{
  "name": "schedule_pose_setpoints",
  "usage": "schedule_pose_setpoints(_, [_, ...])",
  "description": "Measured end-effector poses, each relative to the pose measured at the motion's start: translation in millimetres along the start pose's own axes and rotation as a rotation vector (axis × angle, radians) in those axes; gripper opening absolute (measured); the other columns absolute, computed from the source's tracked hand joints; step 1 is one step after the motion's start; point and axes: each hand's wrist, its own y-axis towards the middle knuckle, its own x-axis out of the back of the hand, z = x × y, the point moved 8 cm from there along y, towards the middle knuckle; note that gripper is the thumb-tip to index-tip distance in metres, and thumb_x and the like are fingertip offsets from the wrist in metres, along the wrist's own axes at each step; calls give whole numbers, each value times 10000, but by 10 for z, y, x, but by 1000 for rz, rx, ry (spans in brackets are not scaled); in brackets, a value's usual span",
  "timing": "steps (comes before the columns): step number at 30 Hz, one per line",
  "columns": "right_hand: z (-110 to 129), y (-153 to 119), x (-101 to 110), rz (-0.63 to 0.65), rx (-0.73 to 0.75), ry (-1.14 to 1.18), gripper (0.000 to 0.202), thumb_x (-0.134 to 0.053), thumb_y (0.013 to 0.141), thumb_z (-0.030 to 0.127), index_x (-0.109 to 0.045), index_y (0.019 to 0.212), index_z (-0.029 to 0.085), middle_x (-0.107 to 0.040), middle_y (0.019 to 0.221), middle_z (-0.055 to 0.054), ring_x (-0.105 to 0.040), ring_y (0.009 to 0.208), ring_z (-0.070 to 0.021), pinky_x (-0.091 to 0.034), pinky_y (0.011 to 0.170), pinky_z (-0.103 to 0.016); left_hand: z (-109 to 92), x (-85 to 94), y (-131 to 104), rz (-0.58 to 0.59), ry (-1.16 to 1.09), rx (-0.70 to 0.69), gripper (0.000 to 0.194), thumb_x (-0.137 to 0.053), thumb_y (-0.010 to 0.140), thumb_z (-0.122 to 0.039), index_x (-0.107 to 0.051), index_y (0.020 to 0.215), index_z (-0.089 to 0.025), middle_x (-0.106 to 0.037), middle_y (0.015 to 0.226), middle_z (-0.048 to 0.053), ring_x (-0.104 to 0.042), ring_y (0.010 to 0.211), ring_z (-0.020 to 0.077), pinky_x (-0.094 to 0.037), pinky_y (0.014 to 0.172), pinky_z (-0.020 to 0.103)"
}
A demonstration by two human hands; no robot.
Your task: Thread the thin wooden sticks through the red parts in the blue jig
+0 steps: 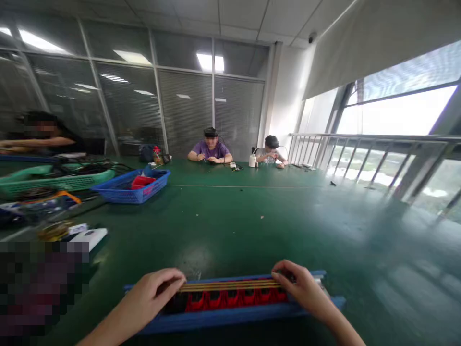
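Note:
A long blue frame (pixel 230 317) lies across the green table in front of me, with a row of red holders (pixel 232 299) inside it. Thin yellow strips (pixel 230 285) run lengthwise above the red holders. At the strips' left end, my left hand (pixel 158 290) pinches them between thumb and fingers. My right hand (pixel 297 283) has its fingers closed on their right end, over the right part of the frame. The fingertips partly hide both strip ends.
On the green table (pixel 230 216), a blue basket (pixel 122 192) holding a red box (pixel 143 181) stands at the left, beside a green basket (pixel 86 181) with cables. A white box (pixel 91 236) is nearer. Three people sit around the table's far and left sides.

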Motion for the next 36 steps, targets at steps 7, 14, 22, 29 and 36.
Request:
schedule_pose_setpoints(7, [64, -3, 5, 28, 25, 12, 303, -393, 830, 420, -589, 819, 190, -610, 707, 2, -541, 646, -132, -398, 565, -201, -24, 7, -28, 7, 1, -22, 364, -325, 823, -461, -600, 827, -222, -594, 824, 2, -535, 796, 153, -400, 718, 211])
schedule_pose_setpoints(14, [68, -10, 10, 45, 20, -9, 360, -381, 826, 446, -611, 766, 176, -613, 699, -5, -544, 655, -140, -397, 565, -204, 21, -24, -25, 10, 45, -43, 380, -313, 825, -450, -618, 836, -223, -590, 833, 13, -533, 785, 149, -403, 727, 219])
schedule_pose_setpoints(22, [-44, -13, -23, 62, -13, 97, 340, -445, 787, 457, -617, 817, 165, -625, 728, -20, -550, 665, -149, -409, 552, -208, -58, 45, -31, -7, 34, -71, 330, -382, 799, -451, -620, 825, -222, -612, 842, 0, -543, 794, 148, -406, 713, 207])
schedule_pose_setpoints(29, [-53, -27, 0, 13, 39, 142, 315, -486, 765, 439, -606, 822, 154, -607, 714, -20, -540, 652, -144, -427, 575, -226, -86, 57, -78, -31, 55, -104, 346, -392, 789, -468, -632, 839, -224, -612, 861, 6, -544, 812, 155, -403, 721, 214])
schedule_pose_setpoints(36, [-36, -60, 23, -19, 80, 291, 304, -491, 768, 434, -586, 853, 158, -604, 789, -29, -549, 740, -159, -449, 649, -246, -234, 114, -156, -88, 196, -193, 346, -383, 800, -457, -646, 791, -232, -588, 818, -1, -537, 767, 138, -393, 683, 207])
